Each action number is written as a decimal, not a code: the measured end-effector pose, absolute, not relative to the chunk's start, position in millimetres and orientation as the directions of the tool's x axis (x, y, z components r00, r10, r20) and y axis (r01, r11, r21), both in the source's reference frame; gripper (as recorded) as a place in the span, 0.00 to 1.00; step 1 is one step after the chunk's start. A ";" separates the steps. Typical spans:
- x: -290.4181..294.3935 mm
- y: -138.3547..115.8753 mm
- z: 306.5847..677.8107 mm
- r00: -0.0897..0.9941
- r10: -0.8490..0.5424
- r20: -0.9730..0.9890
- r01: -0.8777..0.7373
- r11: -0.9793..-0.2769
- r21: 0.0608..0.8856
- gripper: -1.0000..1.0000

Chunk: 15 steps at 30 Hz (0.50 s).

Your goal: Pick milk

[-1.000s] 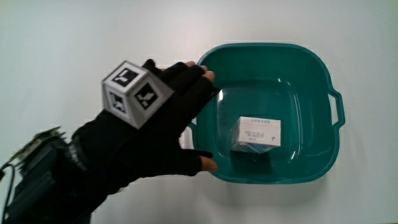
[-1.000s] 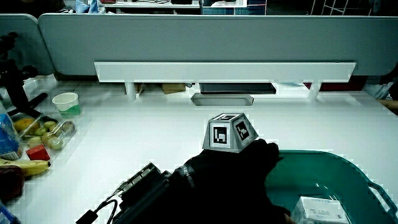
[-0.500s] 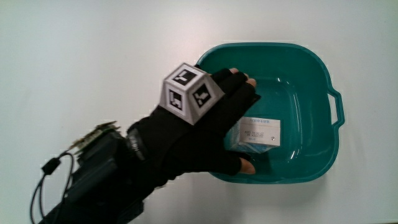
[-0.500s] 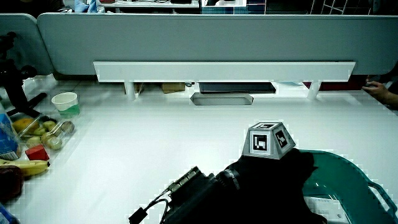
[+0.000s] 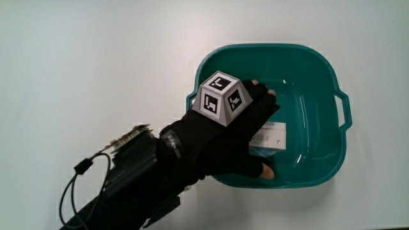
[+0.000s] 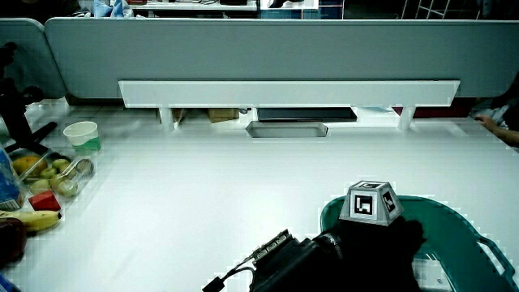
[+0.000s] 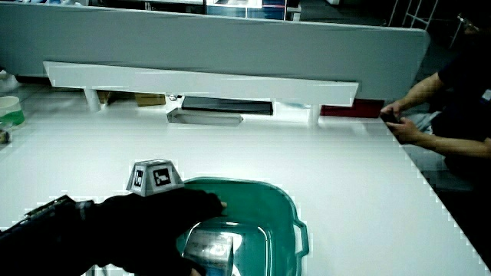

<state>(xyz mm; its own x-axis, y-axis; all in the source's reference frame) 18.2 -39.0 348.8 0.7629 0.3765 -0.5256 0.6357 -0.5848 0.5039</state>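
Your hand [image 5: 239, 131] is down inside the green tub [image 5: 332, 83], lying over the milk carton [image 5: 271, 135], which rests on the tub's floor and shows only at one corner past your fingers. The fingers are spread across the carton's top with the thumb low at its nearer side, but you can't tell whether they have closed on it. So the reach looks done, while the grip and the lift out of the tub are left.

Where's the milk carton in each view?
Main view: milk carton in the teal basin, mostly under the hand.
Side view: a pale corner past the hand.
Side view: carton in the basin, below the hand.
Shared landmark: the basin.
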 end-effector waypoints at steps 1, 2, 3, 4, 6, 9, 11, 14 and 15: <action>18.7 -38.9 351.2 0.761 0.373 -0.530 0.637 -0.584 0.504 0.50; 19.0 -38.9 351.2 0.758 0.377 -0.532 0.640 -0.583 0.500 0.50; 19.5 -38.9 352.5 0.756 0.372 -0.539 0.642 -0.581 0.500 0.50; 19.7 -38.7 350.5 0.758 0.377 -0.533 0.641 -0.583 0.499 0.50; 19.4 -38.7 350.9 0.753 0.378 -0.539 0.645 -0.588 0.488 0.51; 19.5 -38.8 352.2 0.744 0.371 -0.556 0.651 -0.590 0.478 0.56; 19.7 -39.2 348.9 0.745 0.382 -0.547 0.652 -0.587 0.479 0.58; 19.3 -39.4 348.9 0.733 0.394 -0.555 0.664 -0.596 0.453 0.62; 18.8 -39.3 347.7 0.732 0.396 -0.554 0.664 -0.599 0.448 0.64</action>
<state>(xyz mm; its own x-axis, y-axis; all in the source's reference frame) 18.8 -39.3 347.7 0.7320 0.3963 -0.5542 0.6636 -0.5988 0.4484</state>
